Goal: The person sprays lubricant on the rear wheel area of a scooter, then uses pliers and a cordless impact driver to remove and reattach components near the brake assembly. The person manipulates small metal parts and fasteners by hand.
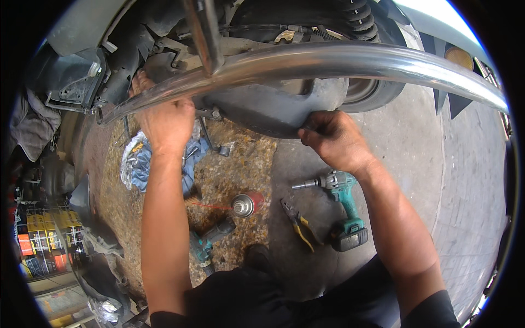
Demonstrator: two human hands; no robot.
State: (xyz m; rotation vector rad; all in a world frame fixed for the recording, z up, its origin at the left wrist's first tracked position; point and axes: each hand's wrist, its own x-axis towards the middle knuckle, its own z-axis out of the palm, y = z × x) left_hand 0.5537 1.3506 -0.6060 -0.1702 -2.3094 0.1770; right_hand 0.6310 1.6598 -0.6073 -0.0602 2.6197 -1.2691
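Note:
A dark plastic splash guard (262, 112) hangs under the vehicle's front, behind a shiny metal tube bar (306, 59). My right hand (339, 142) is closed on its lower right edge, thumb and bent fingers pinching it. Further left, my left hand (164, 123) reaches up behind the bar. Its fingers come out above the tube, stretched against dark parts by a bracket (82, 82); the bar hides their middle, and no held thing shows there.
Below lie a green impact wrench (344, 205), yellow-handled pliers (299, 224), a red spray can (247, 204), a second green power tool (205, 246) and blue rags (143, 167). A wheel (377, 93) and coil spring (355, 16) stand behind the bar. Shelved boxes (49, 235) are at left.

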